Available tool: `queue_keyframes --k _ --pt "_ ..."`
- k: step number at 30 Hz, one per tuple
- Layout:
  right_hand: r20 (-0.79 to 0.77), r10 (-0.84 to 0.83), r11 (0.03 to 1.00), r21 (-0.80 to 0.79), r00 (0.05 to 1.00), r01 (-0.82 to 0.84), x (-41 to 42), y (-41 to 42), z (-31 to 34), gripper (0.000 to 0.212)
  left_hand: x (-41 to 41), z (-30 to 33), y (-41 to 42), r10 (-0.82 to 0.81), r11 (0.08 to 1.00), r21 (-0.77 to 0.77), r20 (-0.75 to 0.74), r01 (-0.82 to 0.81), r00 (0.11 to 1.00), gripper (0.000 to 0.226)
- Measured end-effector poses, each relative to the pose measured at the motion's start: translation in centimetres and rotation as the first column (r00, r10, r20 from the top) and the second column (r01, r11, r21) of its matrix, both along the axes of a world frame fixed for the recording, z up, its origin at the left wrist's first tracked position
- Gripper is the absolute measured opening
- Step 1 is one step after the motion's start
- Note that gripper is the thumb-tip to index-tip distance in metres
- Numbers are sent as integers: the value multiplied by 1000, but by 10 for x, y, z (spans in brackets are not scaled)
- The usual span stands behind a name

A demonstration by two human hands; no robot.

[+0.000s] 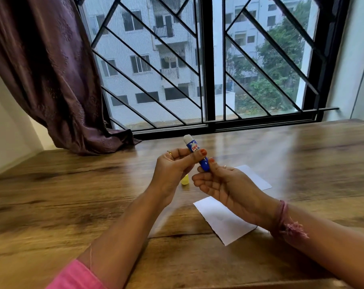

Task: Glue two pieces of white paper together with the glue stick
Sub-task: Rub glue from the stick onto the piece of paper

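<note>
Your left hand (pixel 172 170) and right hand (pixel 222 184) pinch the uncapped blue glue stick (pixel 195 153) | flat white paper (pixel 222 222) below | yellow cap (pixel 185 181) on wood-grain table (pixel 72 195)

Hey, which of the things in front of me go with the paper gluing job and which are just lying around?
Part of the job:
- glue stick, uncapped, held by left hand and right hand
- near paper
- far paper
- yellow cap, probably the glue stick's

Just lying about:
- curtain resting on wooden table
</note>
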State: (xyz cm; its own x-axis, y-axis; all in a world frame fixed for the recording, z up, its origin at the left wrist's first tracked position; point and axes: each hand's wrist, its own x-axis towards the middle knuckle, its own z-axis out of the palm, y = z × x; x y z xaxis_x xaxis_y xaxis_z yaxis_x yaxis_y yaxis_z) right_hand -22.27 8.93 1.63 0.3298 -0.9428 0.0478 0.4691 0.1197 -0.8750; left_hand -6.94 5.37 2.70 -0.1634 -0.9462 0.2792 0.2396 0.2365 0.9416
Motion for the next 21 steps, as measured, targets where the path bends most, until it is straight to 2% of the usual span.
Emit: queue_keyframes --k 2,6,9,15,21 --pt "-13 8 1000 24 1000 -8 1 0 0 41 -1 0 0 4 1000 2 7 -4 1000 21" --pt "42 1 1000 7 999 -1 -2 -1 1 33 0 0 1 9 1000 2 8 -9 1000 26" --pt "32 -30 998 -48 999 31 -3 -1 0 45 0 0 1 5 1000 2 -1 -5 1000 29" --pt "-7 -17 999 -48 1000 16 -2 0 0 31 0 0 0 -1 1000 0 -14 1 1000 25" --pt "1 40 999 20 999 -40 1 0 1 39 1 -1 -1 5 1000 3 -7 -5 1000 25"
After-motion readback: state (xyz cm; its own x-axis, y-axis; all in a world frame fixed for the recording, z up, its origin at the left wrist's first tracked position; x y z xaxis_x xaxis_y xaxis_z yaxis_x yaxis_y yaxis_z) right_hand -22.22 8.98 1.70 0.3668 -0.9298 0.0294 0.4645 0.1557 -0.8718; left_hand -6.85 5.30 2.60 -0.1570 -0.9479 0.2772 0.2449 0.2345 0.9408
